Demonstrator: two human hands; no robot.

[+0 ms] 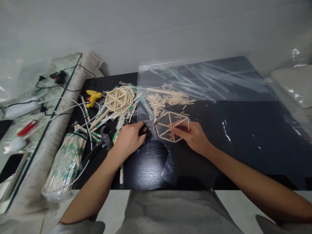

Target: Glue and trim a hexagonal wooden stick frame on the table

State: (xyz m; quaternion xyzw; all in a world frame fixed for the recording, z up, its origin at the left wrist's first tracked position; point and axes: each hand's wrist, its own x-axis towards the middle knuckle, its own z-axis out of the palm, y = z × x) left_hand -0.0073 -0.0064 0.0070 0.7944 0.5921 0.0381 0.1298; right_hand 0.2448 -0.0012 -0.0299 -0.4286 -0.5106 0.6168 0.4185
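Observation:
My left hand [130, 136] is closed round the black handles of a pair of scissors [158, 120]. Their blades point up and to the right, close to the left edge of a hexagonal frame [171, 126] made of pale wooden sticks with spokes. Fingers and thumb of my right hand [192, 135] pinch this frame at its lower right side. A clear plastic sheet [207, 79] lies across the table around the frame; whether the frame is over or under it I cannot tell. Beyond both hands is a pile of short cut sticks [168, 99].
More hexagonal frames [119, 99] are stacked at the back left beside a yellow glue gun [93, 98]. Black-handled pliers [106, 138] lie left of my left hand. A bag of wrapped chopsticks [64, 165] sits at the table's left edge, with a white cable [90, 130] running over it.

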